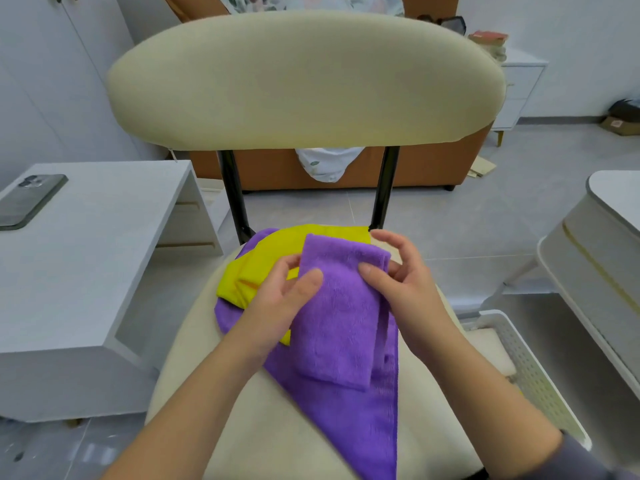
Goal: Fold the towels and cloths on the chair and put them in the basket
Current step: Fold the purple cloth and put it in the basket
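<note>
Head view: folded purple towel hides part of yellow cloth.

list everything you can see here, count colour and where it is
chair: 1, beige with black posts, centre
folded cloth: 1, purple, over the seat, held in both hands
flat cloth: 1, purple, spread on the seat beneath
yellow cloth: 1, yellow, on the flat cloth, back left of the seat
basket: 1, white, low beside the chair's right side
table: 1, white, left
phone: 1, dark, on the table
couch or bed: 1, orange, behind the chair
drawer unit: 1, white, back right
cardboard box: 1, brown, floor, far right
left hand: 1, fingers pinch the folded cloth's left edge
right hand: 1, fingers pinch its right edge
</note>
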{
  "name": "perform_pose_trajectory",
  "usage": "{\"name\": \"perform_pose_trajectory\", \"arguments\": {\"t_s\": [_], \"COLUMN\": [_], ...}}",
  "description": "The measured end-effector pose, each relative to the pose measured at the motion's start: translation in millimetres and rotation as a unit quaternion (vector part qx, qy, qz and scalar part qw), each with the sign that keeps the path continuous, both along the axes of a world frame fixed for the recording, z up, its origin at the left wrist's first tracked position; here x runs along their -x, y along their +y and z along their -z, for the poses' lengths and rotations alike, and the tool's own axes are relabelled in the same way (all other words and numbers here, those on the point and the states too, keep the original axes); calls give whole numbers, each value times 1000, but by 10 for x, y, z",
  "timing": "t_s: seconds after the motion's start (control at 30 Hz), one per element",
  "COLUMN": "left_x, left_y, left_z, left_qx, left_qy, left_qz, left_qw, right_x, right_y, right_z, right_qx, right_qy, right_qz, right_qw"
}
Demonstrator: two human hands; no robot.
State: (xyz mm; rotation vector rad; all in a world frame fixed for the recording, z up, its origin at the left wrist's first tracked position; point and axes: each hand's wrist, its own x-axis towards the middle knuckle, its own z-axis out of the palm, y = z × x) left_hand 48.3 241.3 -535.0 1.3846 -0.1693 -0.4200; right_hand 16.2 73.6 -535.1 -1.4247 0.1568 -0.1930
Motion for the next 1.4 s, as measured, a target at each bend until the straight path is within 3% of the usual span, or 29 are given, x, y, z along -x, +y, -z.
{"name": "perform_pose_trajectory", "arguments": {"t_s": [0.1,0.17,0.3,0.4,0.53,0.67,0.8,0.97,1.23,1.4], "left_x": [72,78,14,-57,-138,-179,-189,-265,-291,-220], "left_y": [-70,-107,-251,-460,-943,-1645,-2333,-3097,-3889,-4084], "left_z": [67,108,103,45,-49,-35,181,649,1739,2476], "left_qx": [-81,-89,17,77,22,-83,-166,-327,-565,-591], "left_qy": [26,59,144,176,119,4,-7,4,-10,53], "left_qz": [89,100,67,33,8,6,66,164,234,163], "left_qw": [992,989,987,981,993,997,984,931,791,788], "right_x": [-5,22,102,170,313,466,598,676,631,511], "right_y": [-115,-237,-528,-860,-1397,-1979,-2541,-3087,-3487,-3572], "right_z": [-14,-38,-62,-119,-147,-34,252,978,2073,2663], "right_qx": [-61,-80,-81,-86,-104,-173,-188,-152,-41,120], "right_qy": [17,31,74,123,148,135,150,239,344,416], "right_qz": [88,124,118,45,-32,8,94,180,248,251], "right_qw": [994,989,987,988,983,976,966,942,905,866]}}
